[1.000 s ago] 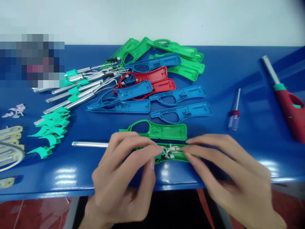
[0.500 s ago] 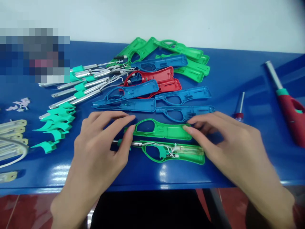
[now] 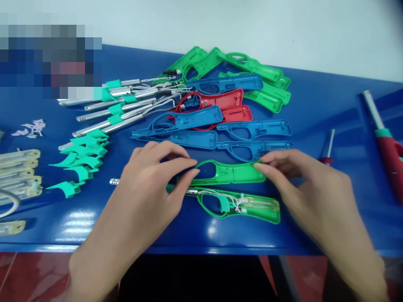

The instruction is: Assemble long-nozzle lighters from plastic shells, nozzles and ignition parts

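Note:
An open green shell half (image 3: 241, 173) lies crosswise between my hands. Its right end is pinched between the thumb and forefinger of my right hand (image 3: 310, 184). My left hand (image 3: 157, 180) has its thumb and fingertips close together at the loop end of the same half. Nearer the table edge lies a second green shell half (image 3: 267, 216), holding white wires, a teal trigger (image 3: 224, 204) and a clear yellowish fuel tank (image 3: 261, 203). A metal tube (image 3: 113, 181) runs out to the left from it, partly hidden under my left hand.
Blue shell halves (image 3: 197, 139), red ones (image 3: 225, 100) and green ones (image 3: 267, 94) are heaped behind. Left are metal tubes with wires (image 3: 121, 114), teal triggers (image 3: 82, 173) and clear tanks (image 3: 22, 161). A red lighter (image 3: 388, 157) and small screwdriver (image 3: 327, 160) lie right.
My left hand has moved right to the green half's loop end, its thumb and fingertips closer together. My right hand now pinches the right end. The whole view has shifted slightly.

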`<state>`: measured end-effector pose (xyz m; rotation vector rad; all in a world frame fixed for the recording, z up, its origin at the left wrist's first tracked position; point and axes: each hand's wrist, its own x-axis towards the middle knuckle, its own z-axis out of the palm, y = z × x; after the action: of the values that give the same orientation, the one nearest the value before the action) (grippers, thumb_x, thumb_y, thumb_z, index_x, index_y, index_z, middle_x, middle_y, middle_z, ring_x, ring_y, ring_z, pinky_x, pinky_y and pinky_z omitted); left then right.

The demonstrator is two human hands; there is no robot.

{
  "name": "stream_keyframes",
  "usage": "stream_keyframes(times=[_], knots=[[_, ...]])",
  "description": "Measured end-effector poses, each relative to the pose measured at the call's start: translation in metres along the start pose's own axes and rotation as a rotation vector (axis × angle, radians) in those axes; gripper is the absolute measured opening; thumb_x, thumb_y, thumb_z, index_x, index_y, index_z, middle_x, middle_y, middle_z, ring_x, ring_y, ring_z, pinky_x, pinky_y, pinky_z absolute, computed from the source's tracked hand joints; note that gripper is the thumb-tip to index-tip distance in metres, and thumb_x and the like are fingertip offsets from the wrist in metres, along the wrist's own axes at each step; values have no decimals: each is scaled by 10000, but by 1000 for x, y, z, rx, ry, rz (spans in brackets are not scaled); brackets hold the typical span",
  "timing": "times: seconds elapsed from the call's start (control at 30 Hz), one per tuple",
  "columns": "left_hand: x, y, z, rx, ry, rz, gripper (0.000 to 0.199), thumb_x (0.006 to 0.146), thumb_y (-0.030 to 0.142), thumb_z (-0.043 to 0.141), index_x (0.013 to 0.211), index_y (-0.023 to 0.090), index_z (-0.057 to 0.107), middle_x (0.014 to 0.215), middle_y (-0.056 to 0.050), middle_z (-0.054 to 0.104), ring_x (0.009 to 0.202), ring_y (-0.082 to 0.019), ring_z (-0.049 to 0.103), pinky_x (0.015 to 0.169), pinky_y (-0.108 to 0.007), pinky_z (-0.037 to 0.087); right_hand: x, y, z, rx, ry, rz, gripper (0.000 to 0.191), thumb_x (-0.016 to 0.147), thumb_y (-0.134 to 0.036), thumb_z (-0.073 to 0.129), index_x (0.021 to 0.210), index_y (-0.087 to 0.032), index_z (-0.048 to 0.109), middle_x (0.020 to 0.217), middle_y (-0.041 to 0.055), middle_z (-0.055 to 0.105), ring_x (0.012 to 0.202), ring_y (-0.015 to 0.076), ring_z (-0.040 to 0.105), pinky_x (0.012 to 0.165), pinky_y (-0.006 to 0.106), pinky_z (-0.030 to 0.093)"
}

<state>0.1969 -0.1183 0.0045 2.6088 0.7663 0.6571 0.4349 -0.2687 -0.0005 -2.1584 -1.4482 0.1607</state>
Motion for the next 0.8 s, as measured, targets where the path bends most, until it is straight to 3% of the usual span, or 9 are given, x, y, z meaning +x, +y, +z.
stream_keyframes(times=[0.13, 0.33, 0.43, 0.57, 0.7, 0.8], knots=[[5, 2, 1, -8, 15, 0, 100, 1005, 147, 688, 965, 220, 745, 1031, 0, 782, 920, -203, 722, 829, -366, 512, -1, -1, 1, 89, 37, 38, 172, 1018, -474, 716, 1048, -306, 727, 948, -45, 805, 772, 171, 782, 651, 267, 577], [11, 13, -11, 4, 89, -54, 53, 1049, 239, 663, 1068, 270, 701, 963, 56, 803, 798, -153, 735, 719, -292, 503, -1, -12, -7, 308, 130, 108, 115, 1006, -413, 740, 1026, -300, 729, 825, -64, 756, 601, 100, 713, 568, 185, 582], [11, 20, -18, -177, 68, -157, 68, 1048, 264, 679, 1070, 312, 723, 947, 92, 804, 775, -108, 745, 623, -213, 513, -5, -18, -16, 381, 204, 128, 152, 982, -430, 766, 991, -278, 751, 739, -52, 722, 544, 92, 673, 508, 161, 561], [13, 28, -26, -563, 19, -272, 104, 1026, 261, 696, 977, 287, 784, 831, 83, 798, 585, -67, 688, 536, -137, 548, -15, -22, -24, 428, 299, 175, 173, 966, -438, 797, 972, -266, 780, 704, -37, 702, 518, 85, 643, 497, 149, 555], [14, 29, -27, -858, -89, -404, 194, 1034, 262, 687, 906, 252, 833, 845, 23, 833, 605, -117, 751, 633, -201, 647, -27, -22, -25, 458, 334, 236, 151, 974, -434, 789, 1008, -287, 779, 720, -23, 705, 529, 111, 656, 489, 172, 577], [9, 27, -27, -956, -93, -449, 237, 1067, 339, 649, 967, 272, 852, 899, -6, 853, 635, -164, 791, 651, -270, 678, -32, -19, -23, 478, 340, 245, 154, 961, -420, 801, 1020, -279, 791, 696, -7, 699, 511, 139, 655, 458, 213, 586]])
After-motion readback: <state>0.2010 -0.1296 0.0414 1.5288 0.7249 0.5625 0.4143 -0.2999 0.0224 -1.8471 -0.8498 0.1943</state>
